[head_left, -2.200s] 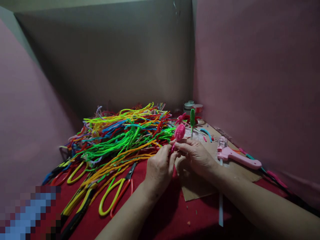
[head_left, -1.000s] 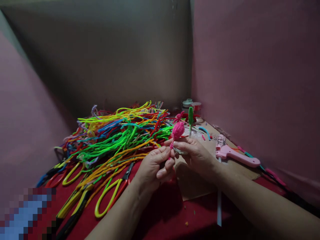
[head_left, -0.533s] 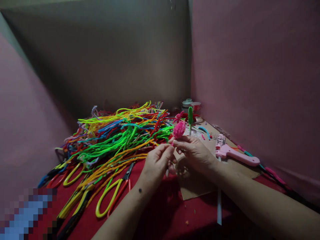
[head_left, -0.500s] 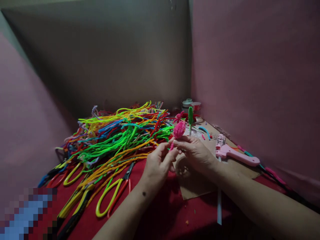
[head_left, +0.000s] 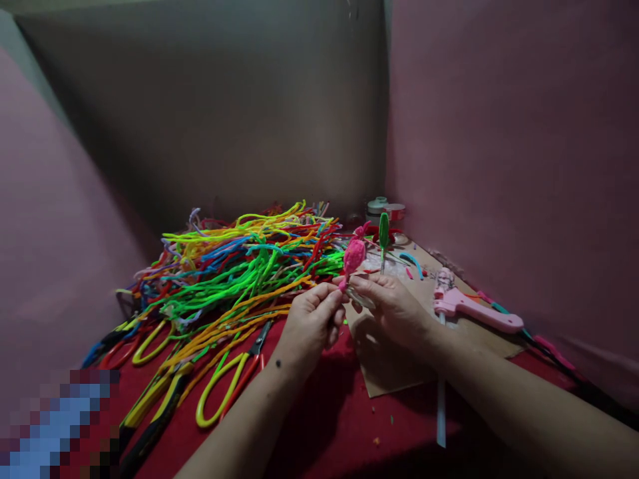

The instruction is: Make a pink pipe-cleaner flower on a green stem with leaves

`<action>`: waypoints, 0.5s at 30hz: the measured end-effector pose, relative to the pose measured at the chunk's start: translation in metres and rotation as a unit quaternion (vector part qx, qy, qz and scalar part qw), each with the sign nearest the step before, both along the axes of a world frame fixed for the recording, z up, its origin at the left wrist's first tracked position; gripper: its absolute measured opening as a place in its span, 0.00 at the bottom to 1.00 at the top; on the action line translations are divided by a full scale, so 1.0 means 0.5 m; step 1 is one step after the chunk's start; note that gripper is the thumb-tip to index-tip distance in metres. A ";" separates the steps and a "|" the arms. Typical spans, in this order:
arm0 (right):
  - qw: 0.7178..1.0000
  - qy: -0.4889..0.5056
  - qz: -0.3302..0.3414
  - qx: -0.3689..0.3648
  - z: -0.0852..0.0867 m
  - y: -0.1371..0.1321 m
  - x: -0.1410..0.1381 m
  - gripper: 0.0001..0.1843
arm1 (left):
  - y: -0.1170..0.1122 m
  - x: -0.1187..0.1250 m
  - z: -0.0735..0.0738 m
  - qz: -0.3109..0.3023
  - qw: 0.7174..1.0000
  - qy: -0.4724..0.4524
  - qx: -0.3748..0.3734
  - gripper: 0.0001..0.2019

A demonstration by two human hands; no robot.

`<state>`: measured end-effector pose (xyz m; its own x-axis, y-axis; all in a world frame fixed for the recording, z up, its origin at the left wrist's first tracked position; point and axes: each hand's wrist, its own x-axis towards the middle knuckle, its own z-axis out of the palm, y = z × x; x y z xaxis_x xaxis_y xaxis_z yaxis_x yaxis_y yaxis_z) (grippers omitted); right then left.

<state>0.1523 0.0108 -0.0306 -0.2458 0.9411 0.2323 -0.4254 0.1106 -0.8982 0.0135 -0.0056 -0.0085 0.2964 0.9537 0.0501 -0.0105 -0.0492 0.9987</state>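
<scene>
Left hand [head_left: 312, 319] pinches pink bud [head_left: 353, 256] at its base | right hand [head_left: 394, 309] pinches alongside, so bud stands upright | glue gun [head_left: 472, 313] right of bud | pipe-cleaner pile [head_left: 234, 266] left

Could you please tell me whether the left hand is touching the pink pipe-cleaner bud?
Touching: head view shows the left hand pinching the pink pipe-cleaner bud by its stem.

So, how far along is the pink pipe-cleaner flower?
Done: the pink fuzzy pipe-cleaner bud is wound. In hand: left hand and right hand pinch it from below. Left, probably: the green pipe-cleaner leaf stands apart behind it, and the pink plastic glue gun lies untouched.
</scene>
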 end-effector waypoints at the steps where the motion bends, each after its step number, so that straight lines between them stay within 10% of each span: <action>1: 1.000 0.003 0.004 0.002 0.001 0.000 0.000 0.08 | 0.000 -0.002 0.002 -0.014 0.999 -0.025 -0.021 0.10; 8: 0.999 0.038 0.016 -0.033 0.004 0.001 -0.001 0.04 | 0.004 -0.012 0.000 -0.115 0.972 -0.155 -0.135 0.07; 15: 0.998 0.041 0.011 -0.049 0.010 -0.003 0.002 0.03 | 0.004 -0.013 0.005 -0.133 0.979 -0.137 -0.077 0.12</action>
<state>0.1534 0.0095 -0.0257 -0.2502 0.9548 0.1603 -0.4984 0.0149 -0.8668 0.0069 -0.0038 -0.0057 0.5311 0.8470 0.0234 -0.2702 0.1432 0.9521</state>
